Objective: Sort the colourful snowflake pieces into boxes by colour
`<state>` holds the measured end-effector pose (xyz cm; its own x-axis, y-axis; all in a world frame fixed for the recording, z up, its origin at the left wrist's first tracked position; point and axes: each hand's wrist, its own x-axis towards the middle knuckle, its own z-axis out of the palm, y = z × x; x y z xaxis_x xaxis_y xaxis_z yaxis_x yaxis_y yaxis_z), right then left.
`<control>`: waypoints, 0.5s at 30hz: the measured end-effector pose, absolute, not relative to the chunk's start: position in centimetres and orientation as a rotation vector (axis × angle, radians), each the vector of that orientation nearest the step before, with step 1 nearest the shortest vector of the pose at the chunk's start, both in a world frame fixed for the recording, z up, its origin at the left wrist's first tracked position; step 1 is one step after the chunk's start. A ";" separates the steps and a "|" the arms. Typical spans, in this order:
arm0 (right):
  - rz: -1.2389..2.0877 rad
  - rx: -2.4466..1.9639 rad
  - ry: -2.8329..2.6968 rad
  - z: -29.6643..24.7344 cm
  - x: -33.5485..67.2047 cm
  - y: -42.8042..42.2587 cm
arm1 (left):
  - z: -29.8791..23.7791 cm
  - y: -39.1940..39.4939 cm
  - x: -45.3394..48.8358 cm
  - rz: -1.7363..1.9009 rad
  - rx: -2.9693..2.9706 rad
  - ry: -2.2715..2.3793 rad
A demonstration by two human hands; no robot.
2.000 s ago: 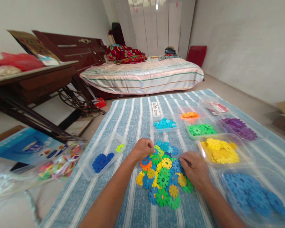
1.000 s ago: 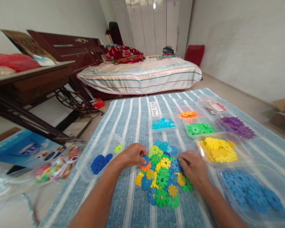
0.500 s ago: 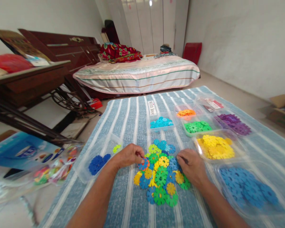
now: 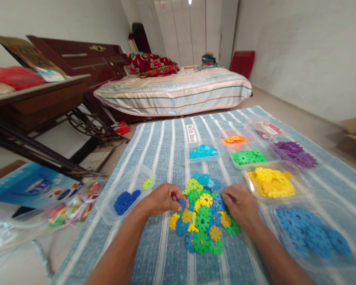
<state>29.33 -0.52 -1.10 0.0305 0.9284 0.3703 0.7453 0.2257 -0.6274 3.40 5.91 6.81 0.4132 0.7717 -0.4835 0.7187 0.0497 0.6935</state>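
Note:
A heap of flat plastic snowflake discs in green, yellow, blue and orange lies on the blue striped mat. My left hand rests at the heap's left edge, its fingers pinched on a blue and orange disc. At the heap's right edge my right hand is curled with its fingertips among the blue discs; what it holds, if anything, is hidden.
Clear tubs ring the heap: dark blue at left, light blue, orange, green, purple, yellow and a large blue one at right. A bed stands behind, a wooden table to the left.
My left hand has come back from the heap's far side to its left edge and closed on a blue and orange disc. The right hand has hardly moved.

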 end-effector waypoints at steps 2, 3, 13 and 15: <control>0.313 -1.561 -1.755 -1.1 29.3 -0.5 | 6.7 5.9 3.4 0.065 1.674 1.302; 0.315 -1.561 -1.757 -1.1 29.3 -0.5 | 6.6 5.8 3.4 0.068 1.669 1.297; 0.288 -1.558 -1.769 -1.1 29.4 -0.4 | 7.1 5.4 3.2 0.306 1.528 1.271; 0.284 -1.563 -1.772 -1.1 29.4 -0.4 | 7.6 5.5 4.0 0.350 1.500 1.265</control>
